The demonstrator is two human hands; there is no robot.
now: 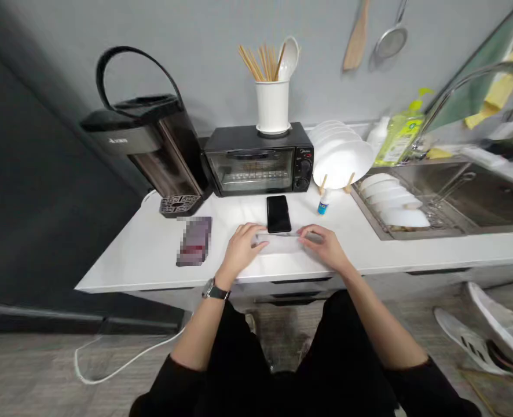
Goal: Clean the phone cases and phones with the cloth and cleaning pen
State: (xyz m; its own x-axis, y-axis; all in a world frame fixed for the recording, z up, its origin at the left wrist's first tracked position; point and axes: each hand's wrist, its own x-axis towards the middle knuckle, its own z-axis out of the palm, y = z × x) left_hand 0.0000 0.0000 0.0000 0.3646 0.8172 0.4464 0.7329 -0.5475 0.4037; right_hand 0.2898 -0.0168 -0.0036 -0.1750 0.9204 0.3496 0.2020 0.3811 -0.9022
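A thin white sheet [278,243], paper or tissue by its look, lies folded at the front of the white counter. At its left end my left hand [242,246] grips the edge between thumb and fingers; a dark-strapped watch is on that wrist. My right hand [323,246] pinches the sheet's right end. Just beyond the sheet lies a black smartphone [278,214], screen up. Behind my right hand stands a small white and blue bottle [323,205]. A purple item [195,240], blurred by pixels, rests to the left of my left hand.
At the back stand a water dispenser [152,145] and a toaster oven [256,162], with a white utensil holder [273,107] on top. Plates [343,162] lean in a rack. On the right are a sink [477,229] with bowls and a green soap bottle [406,136].
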